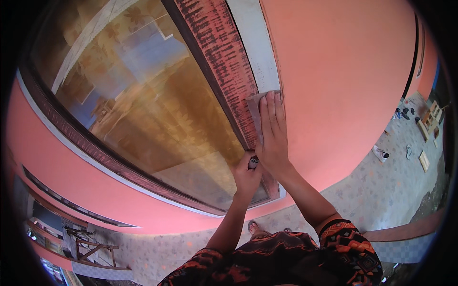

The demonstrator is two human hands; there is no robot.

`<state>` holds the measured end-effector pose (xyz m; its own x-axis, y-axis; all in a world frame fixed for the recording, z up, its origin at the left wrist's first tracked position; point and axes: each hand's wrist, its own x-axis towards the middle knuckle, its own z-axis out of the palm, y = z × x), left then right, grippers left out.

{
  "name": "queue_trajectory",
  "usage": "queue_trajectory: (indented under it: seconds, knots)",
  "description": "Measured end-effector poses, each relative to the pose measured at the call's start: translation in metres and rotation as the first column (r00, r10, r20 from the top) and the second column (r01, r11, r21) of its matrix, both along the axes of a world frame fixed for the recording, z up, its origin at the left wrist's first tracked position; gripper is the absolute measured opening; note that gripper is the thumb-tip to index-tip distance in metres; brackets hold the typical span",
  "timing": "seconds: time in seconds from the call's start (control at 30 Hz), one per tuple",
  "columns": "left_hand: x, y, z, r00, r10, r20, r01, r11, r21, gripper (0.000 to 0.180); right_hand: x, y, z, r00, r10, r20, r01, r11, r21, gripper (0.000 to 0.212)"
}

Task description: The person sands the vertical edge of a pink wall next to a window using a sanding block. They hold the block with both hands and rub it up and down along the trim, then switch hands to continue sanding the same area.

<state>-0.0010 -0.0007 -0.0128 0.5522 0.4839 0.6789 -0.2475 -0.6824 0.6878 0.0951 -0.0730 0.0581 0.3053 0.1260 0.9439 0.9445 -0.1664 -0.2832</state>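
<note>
no packages, labels, signs or screens visible.

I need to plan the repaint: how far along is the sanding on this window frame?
Done: the frame's right upright looks scuffed above the hands. In hand: the right hand presses sandpaper flat on it; the left hand grips a small object below. Left: the bottom rail looks darker, seemingly unsanded.

The sandpaper (255,107) under my right grip (273,136) is dull reddish brown. The window frame (217,57) is red, streaked with dark scratches, edged in bare grey-white. The wall (343,71) is salmon pink. My sleeve (350,240) is black with orange geometric patterning. The floor (381,186) is grey, speckled.
</note>
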Motion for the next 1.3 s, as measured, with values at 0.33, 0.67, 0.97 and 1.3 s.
queue_trajectory:
  seconds: [0.33, 0.67, 0.97, 1.3]
  knots:
    - [-0.001, -0.001, 0.004, 0.999, 0.022, -0.035, -0.021, 1.0, 0.014, 0.015, 0.007, 0.004, 0.005, 0.999, -0.039, 0.034, 0.038, 0.999, 0.017, 0.069]
    - [-0.004, 0.001, 0.003, 1.0, 0.021, 0.001, -0.021, 1.0, 0.0, 0.015, -0.002, 0.01, 0.05, 0.997, -0.083, 0.007, 0.083, 0.996, -0.028, 0.063]
    - [-0.007, 0.002, 0.006, 0.996, 0.054, -0.067, -0.051, 0.998, 0.039, 0.016, -0.006, 0.003, 0.052, 0.999, 0.018, 0.046, -0.017, 1.0, -0.026, 0.061]
    - [-0.001, 0.001, -0.001, 0.997, 0.041, -0.062, -0.04, 0.999, 0.025, 0.016, -0.003, -0.005, -0.009, 0.999, 0.031, -0.028, -0.033, 0.999, -0.038, 0.058]
